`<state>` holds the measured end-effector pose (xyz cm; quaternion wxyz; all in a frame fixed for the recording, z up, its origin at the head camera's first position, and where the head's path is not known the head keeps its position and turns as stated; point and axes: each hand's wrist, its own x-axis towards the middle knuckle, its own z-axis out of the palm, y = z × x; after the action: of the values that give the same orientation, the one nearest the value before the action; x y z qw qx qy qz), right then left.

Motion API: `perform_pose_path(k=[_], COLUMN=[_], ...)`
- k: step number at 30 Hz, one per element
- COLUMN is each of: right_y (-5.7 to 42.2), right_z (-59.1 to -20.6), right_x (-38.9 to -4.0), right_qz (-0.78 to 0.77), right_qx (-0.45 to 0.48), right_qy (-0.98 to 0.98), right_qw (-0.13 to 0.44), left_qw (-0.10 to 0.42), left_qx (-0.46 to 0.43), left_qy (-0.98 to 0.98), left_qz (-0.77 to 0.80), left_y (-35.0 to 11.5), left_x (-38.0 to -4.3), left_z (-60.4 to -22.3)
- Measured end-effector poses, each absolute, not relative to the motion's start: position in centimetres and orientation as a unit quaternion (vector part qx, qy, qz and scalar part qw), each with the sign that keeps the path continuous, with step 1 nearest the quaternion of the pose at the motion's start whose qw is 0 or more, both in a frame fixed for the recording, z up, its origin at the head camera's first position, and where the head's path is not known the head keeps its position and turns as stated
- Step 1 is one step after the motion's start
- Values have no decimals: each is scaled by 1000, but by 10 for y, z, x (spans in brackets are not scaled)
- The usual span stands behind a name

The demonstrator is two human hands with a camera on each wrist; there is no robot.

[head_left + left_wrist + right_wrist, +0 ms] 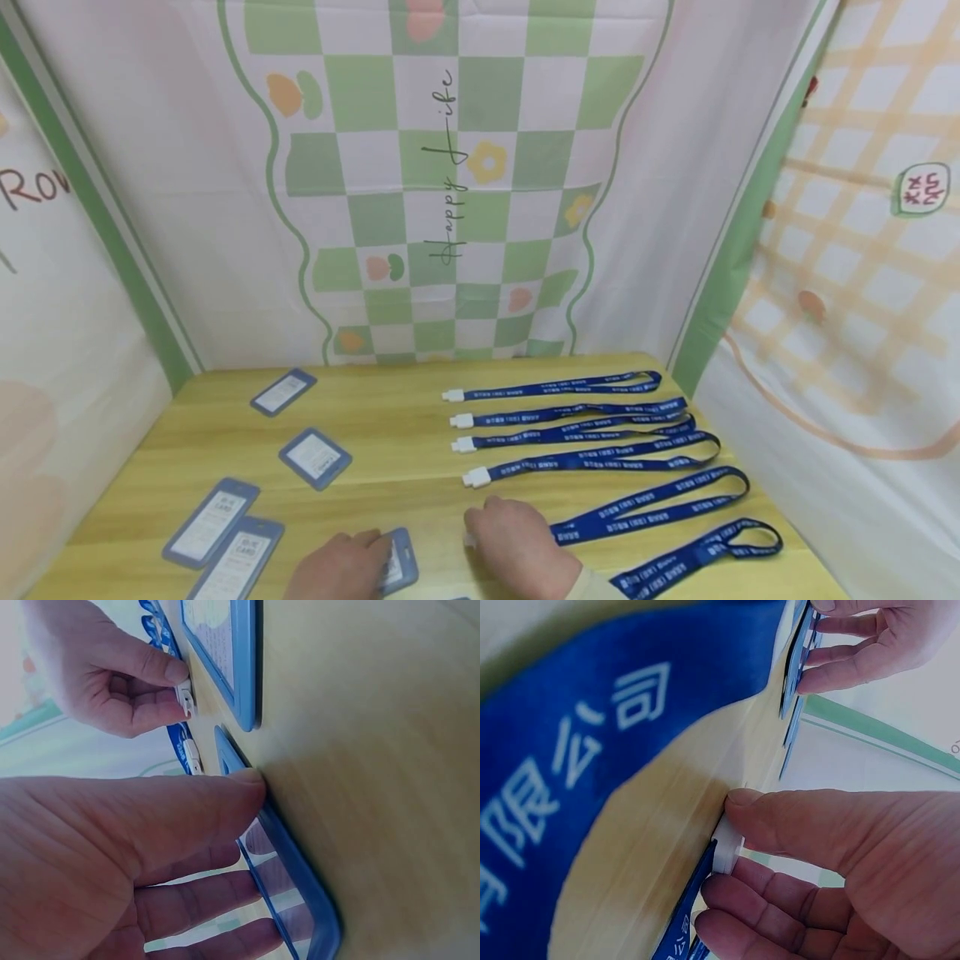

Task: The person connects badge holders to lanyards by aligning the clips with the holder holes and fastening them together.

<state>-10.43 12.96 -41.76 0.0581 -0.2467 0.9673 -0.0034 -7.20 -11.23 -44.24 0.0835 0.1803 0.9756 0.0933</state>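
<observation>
My left hand (341, 567) grips a blue-framed badge holder (402, 558) near the table's front. The left wrist view has the thumb on one long edge of the holder (296, 862) and the fingers at the opposite edge. To its right, my right hand (521, 546) pinches the white plastic clip (727, 844) of a blue lanyard (637, 512) between thumb and fingers. From that hand the strap's loop stretches right across the tabletop. The badge holder and the clip are apart. In the head view my right hand covers most of the clip.
Several more blue lanyards (577, 437) lie in rows at the right, white clips facing left. Another lanyard (697, 554) is at the front right. Several badge holders (315, 458) are scattered on the left, two overlapping. Printed curtains (202, 208) enclose the wooden table (390, 400).
</observation>
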Motion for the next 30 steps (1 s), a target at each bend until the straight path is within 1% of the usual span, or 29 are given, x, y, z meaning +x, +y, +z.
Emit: perform_pose_path(k=[6, 12, 19, 30], right_y=[129, 129, 129, 129], right_z=[-417, -416, -416, -418], right_x=[-105, -106, -107, -107], right_qz=[-21, -22, -31, -27], right_qx=[-239, -246, -248, -258], right_qy=[968, 967, 966, 964], right_qw=[76, 67, 74, 64], left_qw=[89, 83, 73, 77], left_qx=[176, 173, 186, 185], left_qy=[976, 977, 976, 976], left_qz=[91, 88, 85, 89], left_y=[-110, -108, -108, -105], left_x=[-72, -72, -72, -71], left_z=[-440, -440, -442, -442])
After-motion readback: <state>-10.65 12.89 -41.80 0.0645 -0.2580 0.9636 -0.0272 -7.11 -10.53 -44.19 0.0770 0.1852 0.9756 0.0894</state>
